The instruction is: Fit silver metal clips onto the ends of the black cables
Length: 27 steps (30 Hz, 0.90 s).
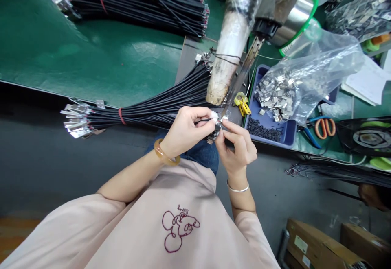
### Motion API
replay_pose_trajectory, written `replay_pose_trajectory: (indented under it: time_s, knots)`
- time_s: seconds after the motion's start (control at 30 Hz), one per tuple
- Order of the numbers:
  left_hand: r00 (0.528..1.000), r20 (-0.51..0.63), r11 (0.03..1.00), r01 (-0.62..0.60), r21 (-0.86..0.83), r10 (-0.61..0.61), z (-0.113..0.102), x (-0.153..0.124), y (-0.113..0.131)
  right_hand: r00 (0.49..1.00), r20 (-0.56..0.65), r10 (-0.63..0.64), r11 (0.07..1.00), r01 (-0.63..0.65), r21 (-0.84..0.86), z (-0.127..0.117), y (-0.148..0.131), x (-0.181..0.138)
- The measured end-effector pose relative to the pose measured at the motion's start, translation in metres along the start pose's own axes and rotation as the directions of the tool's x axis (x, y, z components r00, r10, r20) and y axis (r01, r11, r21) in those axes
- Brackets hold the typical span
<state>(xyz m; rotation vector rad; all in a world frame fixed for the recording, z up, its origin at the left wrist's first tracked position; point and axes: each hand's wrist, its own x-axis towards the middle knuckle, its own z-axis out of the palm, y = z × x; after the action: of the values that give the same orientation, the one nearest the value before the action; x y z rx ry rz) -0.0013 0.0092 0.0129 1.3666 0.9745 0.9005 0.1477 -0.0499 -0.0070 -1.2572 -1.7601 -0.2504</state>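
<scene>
My left hand (187,132) pinches a thin black cable (204,120) near its end, thumb and taped fingertips closed on it. My right hand (236,145) pinches a small metal clip (217,130) at that cable's tip. Both hands meet just under the tip of a soldering iron (241,73) that slants down from a wrapped holder (229,45). A bundle of black cables (159,108) with metal clips on their left ends lies across the bench edge beside my left hand.
A second cable bundle (137,2) lies at the back of the green mat (76,53). A blue tray (281,132) holds small black parts; a plastic bag of metal clips (284,88) rests on it. Orange-handled scissors (324,126), a solder spool (296,18) and cardboard boxes (317,246) sit to the right.
</scene>
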Motion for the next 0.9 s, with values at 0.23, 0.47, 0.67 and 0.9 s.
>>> replay_pose_trajectory:
  time_s: [0.23, 0.47, 0.67, 0.9]
  knots:
    - [1.0, 0.022, 1.0, -0.002, 0.014, 0.002, 0.0, -0.002, 0.0, 1.0, -0.01, 0.009, 1.0, -0.01, -0.016, -0.001, 0.0, -0.001]
    - [0.996, 0.004, 0.996, -0.086, 0.021, 0.086, 0.0, -0.006, 0.007, 0.94, 0.118, 0.32, 0.928, -0.336, 0.158, -0.008, -0.004, 0.009]
    - [0.994, -0.041, 0.995, -0.097, 0.023, 0.098, 0.0, -0.003, 0.004, 0.911, 0.164, 0.377, 0.887, -0.407, 0.22, -0.007, -0.005, 0.014]
    - [0.993, -0.068, 0.995, -0.098, -0.01, 0.097, 0.001, 0.003, 0.006, 0.936, 0.124, 0.33, 0.917, -0.349, 0.194, -0.005, -0.005, 0.02]
